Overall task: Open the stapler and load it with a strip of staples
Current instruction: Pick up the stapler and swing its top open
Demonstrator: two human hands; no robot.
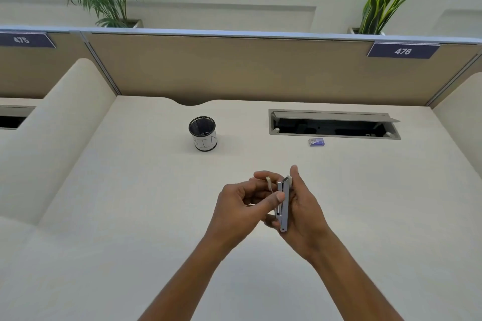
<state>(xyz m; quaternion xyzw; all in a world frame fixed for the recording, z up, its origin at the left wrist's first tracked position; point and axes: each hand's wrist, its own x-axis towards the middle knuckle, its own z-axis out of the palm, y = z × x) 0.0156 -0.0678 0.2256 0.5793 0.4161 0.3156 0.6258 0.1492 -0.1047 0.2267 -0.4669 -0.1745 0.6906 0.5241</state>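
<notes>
Forearms: two bare arms reach in from 6 o'clock and meet above the middle of the surface.
Stapler (283, 206): small, grey metal, held upright in the air between both hands, hinge end down, top swung apart from the base so the two parts form a narrow V opening toward 12 o'clock.
Right hand (303, 212): grip closed round the stapler's body from the 3 o'clock side, fingers wrapped behind it, thumb stretched up along its edge.
Left hand (238, 207): at 9 o'clock of the stapler, thumb tip pressed against the metal channel, fingers curled near the pale-tipped open arm; whether it pinches a strip of staples cannot be told.
Staple box (317, 142): small and blue, lying on the surface at 1 o'clock of the hands, just beside the near edge of the cable hatch (333, 125), whose lid is tilted open.
Mesh cup (203, 133): black, white label wrapped round it, upright at 11 o'clock, well apart from the hands.
Surface (130, 203): pale cream desk.
Partition (234, 68): tan, at 12 o'clock, tagged 475 and 476, plants behind it.
</notes>
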